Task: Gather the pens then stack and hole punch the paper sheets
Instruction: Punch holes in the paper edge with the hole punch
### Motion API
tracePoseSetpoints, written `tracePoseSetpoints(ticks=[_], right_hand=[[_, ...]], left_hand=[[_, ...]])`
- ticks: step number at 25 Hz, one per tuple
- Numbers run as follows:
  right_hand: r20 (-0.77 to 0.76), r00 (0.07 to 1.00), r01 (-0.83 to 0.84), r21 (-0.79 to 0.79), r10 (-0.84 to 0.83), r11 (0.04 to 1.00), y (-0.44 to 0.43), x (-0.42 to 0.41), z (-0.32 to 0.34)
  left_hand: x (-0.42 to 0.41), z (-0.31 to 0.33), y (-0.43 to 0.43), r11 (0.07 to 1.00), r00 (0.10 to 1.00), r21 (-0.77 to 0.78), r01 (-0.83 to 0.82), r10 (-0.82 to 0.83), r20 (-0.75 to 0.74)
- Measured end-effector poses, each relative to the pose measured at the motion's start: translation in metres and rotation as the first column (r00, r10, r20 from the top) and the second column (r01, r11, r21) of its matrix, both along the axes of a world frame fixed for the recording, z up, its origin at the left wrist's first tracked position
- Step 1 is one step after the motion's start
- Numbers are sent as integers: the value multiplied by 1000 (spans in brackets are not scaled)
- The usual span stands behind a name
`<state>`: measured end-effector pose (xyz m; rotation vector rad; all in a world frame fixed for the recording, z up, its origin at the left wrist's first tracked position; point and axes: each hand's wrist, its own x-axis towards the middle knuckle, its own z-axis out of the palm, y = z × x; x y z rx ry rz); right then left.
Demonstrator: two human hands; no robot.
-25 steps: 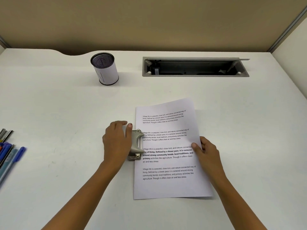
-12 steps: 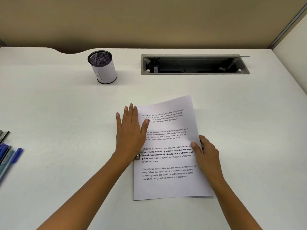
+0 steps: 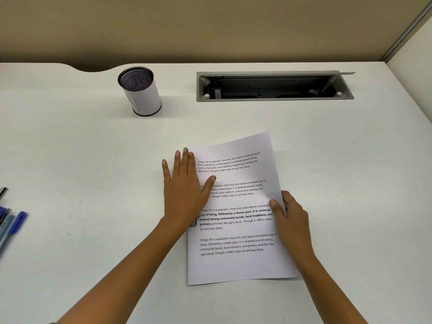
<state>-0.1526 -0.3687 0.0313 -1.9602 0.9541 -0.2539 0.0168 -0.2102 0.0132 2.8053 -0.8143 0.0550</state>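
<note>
A stack of printed paper sheets (image 3: 238, 265) lies on the white desk (image 3: 81, 148), a little right of centre. My left hand (image 3: 184, 190) lies flat with its fingers spread over the stack's left edge, covering the metal hole punch (image 3: 193, 222), of which only a small corner shows below my palm. My right hand (image 3: 289, 218) grips the stack's right edge, thumb on top. Several pens (image 3: 11, 226), blue among them, lie at the desk's left edge, partly cut off by the frame.
A mesh pen cup (image 3: 140, 92) wrapped in white paper stands upright at the back left and looks empty. An open grey cable tray (image 3: 273, 86) is recessed in the desk at the back. A partition wall rises along the right side.
My left hand went from gripping the punch's side to lying flat on top of it with the fingers spread. The right hand and the paper stayed in place.
</note>
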Motion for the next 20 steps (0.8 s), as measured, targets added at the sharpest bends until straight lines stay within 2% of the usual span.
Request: tracePoseSetpoints(ticks=[2,6,20], right_hand=[[-10,1000,9,-11,-9,1000,1,0,-1],[-15,1000,18,-19,-18,1000,2,1,-2],[-16,1000,5,-17,-5,1000,-1,1,-8]], left_hand=[[1,-3,2,1000,1000,1,4,-4,-7],[3,-7,4,995,993,-97,-33,21,-115],[5,-15,6,983,987,-181,-37,8,-161]])
